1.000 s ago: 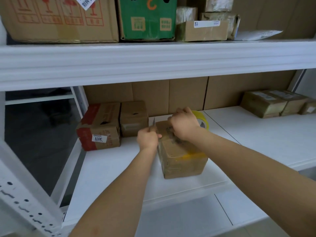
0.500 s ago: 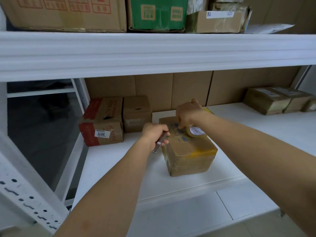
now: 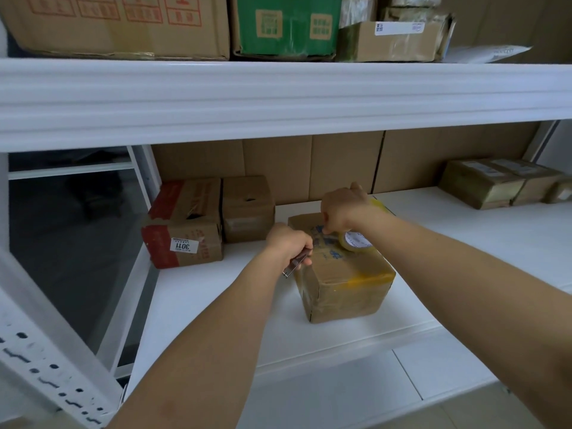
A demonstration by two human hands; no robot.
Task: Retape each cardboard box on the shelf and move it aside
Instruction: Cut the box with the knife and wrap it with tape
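A brown cardboard box [image 3: 343, 286] wrapped in clear tape stands near the front of the white middle shelf [image 3: 216, 320]. A roll of clear tape [image 3: 354, 241] lies on the box's top, under my right wrist. My right hand [image 3: 340, 209] is over the far top of the box, its fingers pinching at the tape beside the roll. My left hand [image 3: 288, 241] is at the box's upper left edge and grips a small metal knife [image 3: 295, 264] whose end sticks out below the fist.
Left of the box stand a red-and-brown carton [image 3: 185, 224] labelled 3011 and a plain brown box [image 3: 247, 209]. Three taped parcels [image 3: 495, 184] sit far right on the shelf. Flat cardboard lines the back. Large boxes [image 3: 123, 26] fill the upper shelf.
The tape roll has come from behind the box onto its top with my right hand. My left hand now shows a metal knife in its grip. My view has shifted slightly.
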